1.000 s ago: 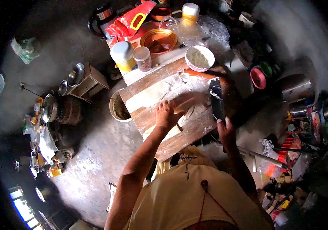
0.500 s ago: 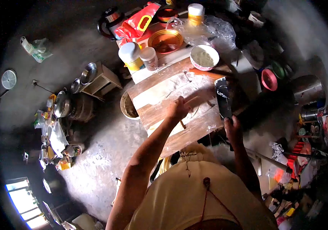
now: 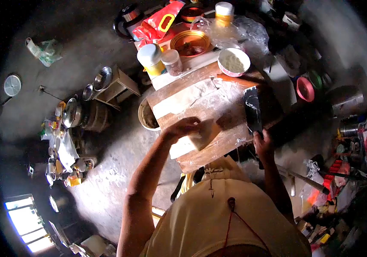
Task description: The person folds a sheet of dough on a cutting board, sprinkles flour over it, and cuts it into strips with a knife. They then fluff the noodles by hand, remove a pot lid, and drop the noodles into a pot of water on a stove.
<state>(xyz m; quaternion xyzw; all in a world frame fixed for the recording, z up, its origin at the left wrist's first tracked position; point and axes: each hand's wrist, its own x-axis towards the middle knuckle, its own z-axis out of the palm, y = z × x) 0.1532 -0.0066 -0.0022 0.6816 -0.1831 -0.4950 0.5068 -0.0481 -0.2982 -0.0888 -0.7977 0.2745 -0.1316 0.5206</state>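
Observation:
My right hand is wrapped round the handle of a dark, flour-dusted knife at the board's right edge. Over the near left part of the wooden board, my left hand has its fingers bent together, pinching a piece of pale dough that hangs below them. A long flat strip of dough lies along the far left of the board. Loose flour is spread over the far right part. A bowl of pale contents stands at the far edge.
Beyond the board are an orange bowl, a white-lidded jar, a clear tub, a red bag and a crumpled plastic bag. A bucket stands on the floor left of the board.
My left hand has moved left and nearer, and the dough piece has been lifted from the middle of the board. My right hand keeps the knife at the right edge. The view has shifted slightly.

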